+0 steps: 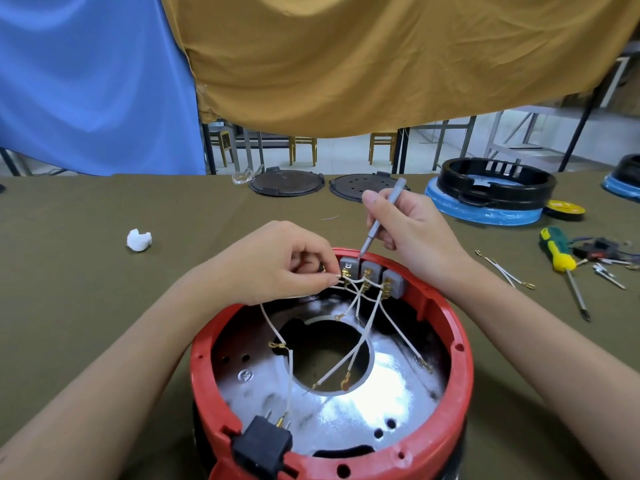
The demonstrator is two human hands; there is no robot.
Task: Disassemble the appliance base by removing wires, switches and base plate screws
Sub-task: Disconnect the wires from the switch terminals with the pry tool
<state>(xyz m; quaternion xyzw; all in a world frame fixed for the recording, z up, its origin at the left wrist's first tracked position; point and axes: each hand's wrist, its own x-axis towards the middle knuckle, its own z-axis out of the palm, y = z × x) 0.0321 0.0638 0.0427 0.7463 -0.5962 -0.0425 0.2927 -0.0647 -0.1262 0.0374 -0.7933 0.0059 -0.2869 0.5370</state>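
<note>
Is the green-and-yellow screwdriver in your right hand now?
No, the green-and-yellow screwdriver lies on the table while the right hand holds a thin grey tool.

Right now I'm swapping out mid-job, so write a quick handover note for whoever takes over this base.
Left hand pinches a white wire at the leftmost grey switch. Right hand holds a grey tool, tip between the first two switches. Red base lies open on the table. Done: some wires lie removed at right. Left: remaining wires, three switches, base plate screws.
</note>
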